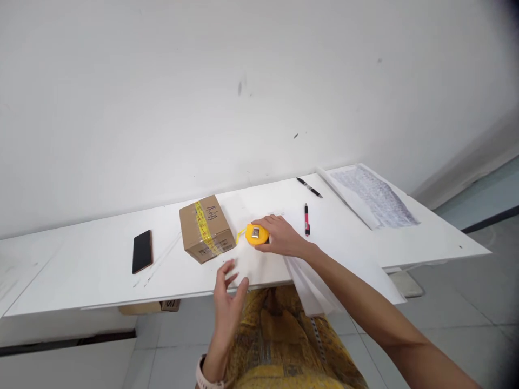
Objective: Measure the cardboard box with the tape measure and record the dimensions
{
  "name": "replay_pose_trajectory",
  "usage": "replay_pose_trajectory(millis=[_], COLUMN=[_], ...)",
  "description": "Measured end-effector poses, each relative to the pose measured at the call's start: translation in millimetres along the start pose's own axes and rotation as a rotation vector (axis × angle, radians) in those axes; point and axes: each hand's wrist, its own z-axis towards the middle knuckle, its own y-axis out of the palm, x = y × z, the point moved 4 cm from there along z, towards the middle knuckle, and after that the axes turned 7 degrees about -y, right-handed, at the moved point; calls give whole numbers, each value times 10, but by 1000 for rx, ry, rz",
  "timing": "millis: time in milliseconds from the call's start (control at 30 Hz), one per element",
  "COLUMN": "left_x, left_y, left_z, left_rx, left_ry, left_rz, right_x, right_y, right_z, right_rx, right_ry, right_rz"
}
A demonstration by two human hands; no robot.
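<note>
My right hand [279, 235] is wrapped round a yellow tape measure [257, 234] above the white table. A short yellow strip [240, 235] runs from the tape measure's left side toward the lower right edge of a cardboard box [207, 229]. The box bears yellow printed tape and dark handwriting on its top. In front of it, my left hand [229, 294] hovers near the table's front edge, fingers apart and holding nothing.
A black phone [142, 252] lies left of the box on the white table [105, 237]. To the right are a red-and-black pen [307, 219], a dark pen [309, 187], and a paper covered in writing [375, 194]. Blank paper [348, 270] droops over the front edge.
</note>
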Motion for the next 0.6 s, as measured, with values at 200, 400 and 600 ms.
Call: replay_pose_trajectory(millis=[200, 400, 600], left_x=[329, 376, 330], left_y=[352, 337, 198], left_z=[133, 88, 10], left_rx=[-351, -382, -357], left_ry=[-102, -302, -306], left_rz=[-428, -742, -827], right_x=[-734, -624, -701], right_y=[-494, -606, -381], right_z=[-395, -473, -345], right_rx=[-128, -11, -85], right_ry=[-286, -161, -103], right_rz=[209, 581, 692])
